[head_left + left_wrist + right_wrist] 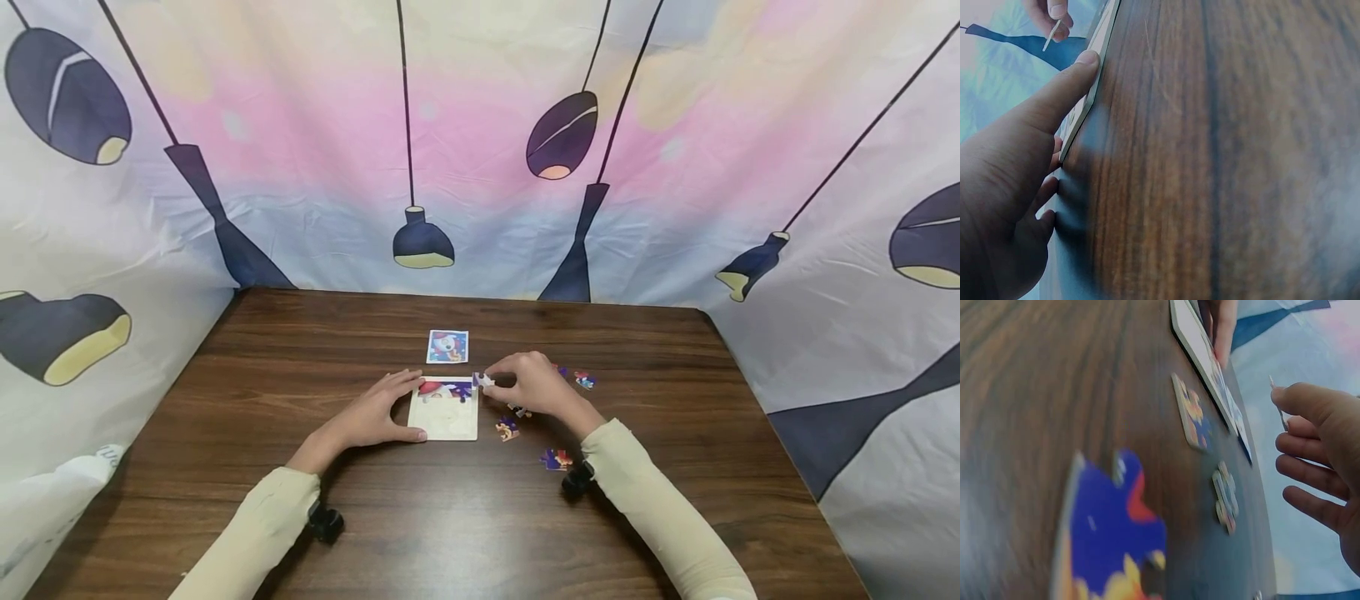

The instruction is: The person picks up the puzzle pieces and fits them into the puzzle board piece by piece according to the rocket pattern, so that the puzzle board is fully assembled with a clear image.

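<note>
My left hand (pixel 373 412) holds the left side of a pale, square puzzle tray (pixel 450 425), thumb at its near corner and fingertips at the far one. Puzzle pieces with red and purple print lie along the tray's far side; the rest of its bed is bare. Just off the tray's upper right corner, my right hand (pixel 536 383) pinches a puzzle piece (pixel 483 380) between thumb and index finger. In the right wrist view that piece (pixel 1280 412) is raised and seen edge-on, while the other fingers are spread apart. The left thumb (pixel 1079 74) presses the tray's edge.
Loose puzzle pieces lie right of the tray, among them an orange and purple one (pixel 507 429), a purple, red and yellow one (pixel 556 459) and one farther back (pixel 585 380). A small printed picture card (pixel 447 347) lies behind the tray. Patterned cloth (pixel 480 167) surrounds the wooden table (pixel 450 533).
</note>
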### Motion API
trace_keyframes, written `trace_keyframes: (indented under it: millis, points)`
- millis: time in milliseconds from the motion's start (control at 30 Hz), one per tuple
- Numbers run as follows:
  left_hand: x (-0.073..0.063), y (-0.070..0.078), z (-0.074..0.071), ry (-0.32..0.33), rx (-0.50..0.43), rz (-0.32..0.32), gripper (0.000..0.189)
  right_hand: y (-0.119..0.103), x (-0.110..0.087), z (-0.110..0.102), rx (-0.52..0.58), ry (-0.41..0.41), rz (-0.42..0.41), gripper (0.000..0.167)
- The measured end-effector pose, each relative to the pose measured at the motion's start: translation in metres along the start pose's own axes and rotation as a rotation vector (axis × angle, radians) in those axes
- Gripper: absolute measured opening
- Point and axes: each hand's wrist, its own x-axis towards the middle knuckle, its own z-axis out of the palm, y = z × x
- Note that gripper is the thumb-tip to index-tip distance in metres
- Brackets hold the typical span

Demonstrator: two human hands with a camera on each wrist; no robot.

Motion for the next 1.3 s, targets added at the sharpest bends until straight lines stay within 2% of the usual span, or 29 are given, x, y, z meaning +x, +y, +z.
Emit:
trace_keyframes:
  millis: [333, 600, 1000, 1300]
  points:
    - [0.001, 0.000, -0.001, 0.001, -0.019, 0.008, 0.102, -0.021, 0.015, 0.020, 0.006, -0.028, -0.059, 0.032]
    - [0.001, -0.002, 0.001, 0.004, -0.006, 0.020, 0.102, -0.039, 0.028, 0.036, -0.085, -0.035, -0.123, 0.033]
    - [0.000, -0.002, 0.001, 0.019, -0.012, 0.045, 0.102, -0.052, 0.043, 0.053, -0.119, -0.054, -0.127, 0.026]
    - [0.000, -0.002, 0.000, 0.019, -0.016, 0.037, 0.102, -0.055, 0.048, 0.060, -0.149, -0.078, -0.090, 0.028]
